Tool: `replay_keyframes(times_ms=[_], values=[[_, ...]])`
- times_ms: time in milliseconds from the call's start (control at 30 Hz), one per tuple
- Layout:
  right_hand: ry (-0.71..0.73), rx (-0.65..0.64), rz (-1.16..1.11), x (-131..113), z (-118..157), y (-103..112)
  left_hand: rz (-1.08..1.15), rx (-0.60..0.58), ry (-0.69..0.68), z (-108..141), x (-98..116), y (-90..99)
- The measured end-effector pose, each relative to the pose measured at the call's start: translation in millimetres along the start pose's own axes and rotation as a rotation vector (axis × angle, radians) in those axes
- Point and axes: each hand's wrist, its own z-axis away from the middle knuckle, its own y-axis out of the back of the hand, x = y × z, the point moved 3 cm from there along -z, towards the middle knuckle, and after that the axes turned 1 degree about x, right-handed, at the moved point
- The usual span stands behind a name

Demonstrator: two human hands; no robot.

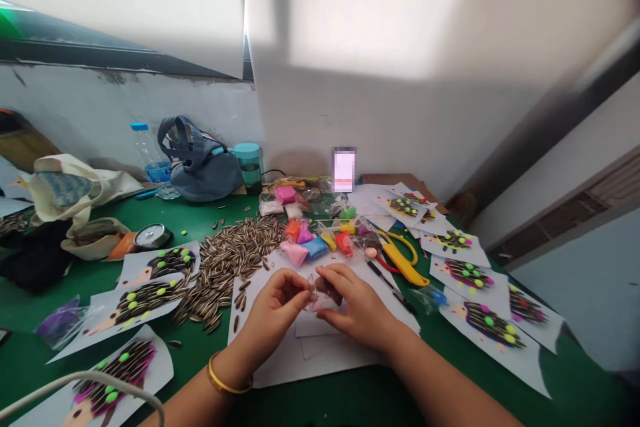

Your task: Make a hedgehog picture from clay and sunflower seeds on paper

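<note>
Head view: clasping a small clear packet (313, 295) in the narrow gap between both hands, just above a stack of white paper (280, 363). Pinched at its left edge by thumb and fingertips of the left hand (281, 303); gripped at its right side by the right hand (353, 297), fingers over the far side, thumb along the near side. Hands close together, with crinkled film bridging the space between.

Long axis seemingly crosswise, from left fingertips to right, roughly in line with the near table edge. Much of the outline hidden by fingers, so exact slant and leading end impossible to tell. Dark brown patch toward the right hand, paler film toward the left; contents too small to name.

Just beyond the fingertips, a cluster of coloured packets (316, 249) in pink, blue, yellow and red. Right of the right hand, a black pen (393, 288) slanting down toward the near right, near a yellow-handled tool (406, 265). Left of the left hand, a heap of striped seeds (240, 260), with a few loose on the paper. Around the wrist on that side, a gold-coloured bracelet (214, 377). Farther out on the green tabletop (320, 410), seed-covered hedgehog pictures on both sides, left pictures (145, 300) and right pictures (493, 327)
</note>
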Motion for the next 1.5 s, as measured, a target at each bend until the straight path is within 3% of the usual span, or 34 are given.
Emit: replay_keyframes(times_ms=[200, 400, 700, 867, 1133, 1300, 1500], values=[[-0.031, 0.044, 0.128, 3, -2, 3, -0.024, -0.038, -0.013, 1, 5, -5.2], [-0.112, 0.077, 0.105, 16, -1, 10, -0.078, 0.008, -0.026, -2, 8, -1.2], [-0.315, 0.228, -0.147, 24, -2, 19, -0.146, 0.032, -0.079, -2, 9, 2.5], [-0.42, 0.237, -0.281, 24, -3, 20, -0.171, 0.035, -0.094, -3, 6, 4.8], [-0.368, 0.219, -0.304, 29, -2, 19, -0.245, 0.032, -0.125, -3, 8, 3.6], [-0.355, 0.186, -0.196, 31, -1, 19, -0.304, 0.021, -0.165, -2, 7, 2.9], [-0.183, 0.115, -0.031, 22, -1, 17, -0.336, 0.013, -0.248, 1, 8, 1.5]])
